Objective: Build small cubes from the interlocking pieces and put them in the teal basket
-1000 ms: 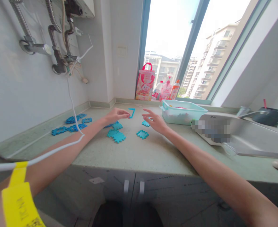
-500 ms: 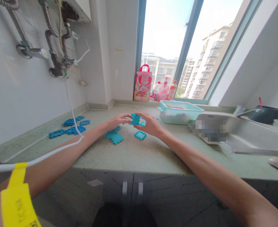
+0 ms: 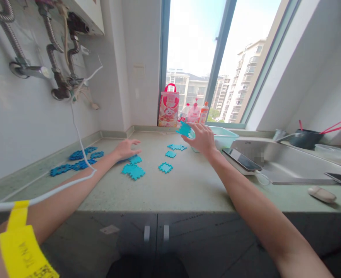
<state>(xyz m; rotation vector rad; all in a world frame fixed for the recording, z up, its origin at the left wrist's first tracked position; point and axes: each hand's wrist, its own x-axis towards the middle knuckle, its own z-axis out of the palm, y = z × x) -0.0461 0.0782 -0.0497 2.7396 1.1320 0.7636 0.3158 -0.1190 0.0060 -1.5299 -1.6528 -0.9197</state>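
My right hand (image 3: 202,138) pinches a teal foam puzzle piece (image 3: 184,130) with notched edges, raised above the counter in front of the plastic tub. My left hand (image 3: 127,150) has its fingers apart and holds nothing, just over a small group of teal puzzle pieces (image 3: 133,171) lying on the counter. Between the hands lie a teal frame-shaped piece (image 3: 166,167), a small toothed piece (image 3: 171,154) and a longer toothed piece (image 3: 176,147). Darker blue pieces (image 3: 80,165) are heaped beyond my left forearm.
A pale green tub (image 3: 225,133) stands behind my right hand, beside a steel sink (image 3: 289,162). A phone (image 3: 242,159) lies at the sink's left edge. A white cable (image 3: 60,191) crosses over my left arm. Bottles (image 3: 194,112) and a pink bag (image 3: 169,108) line the windowsill.
My hands have parted. The right one has carried the teal piece up and right toward the tub; the left has drawn back left and let go. Toothed pieces behind them now show.
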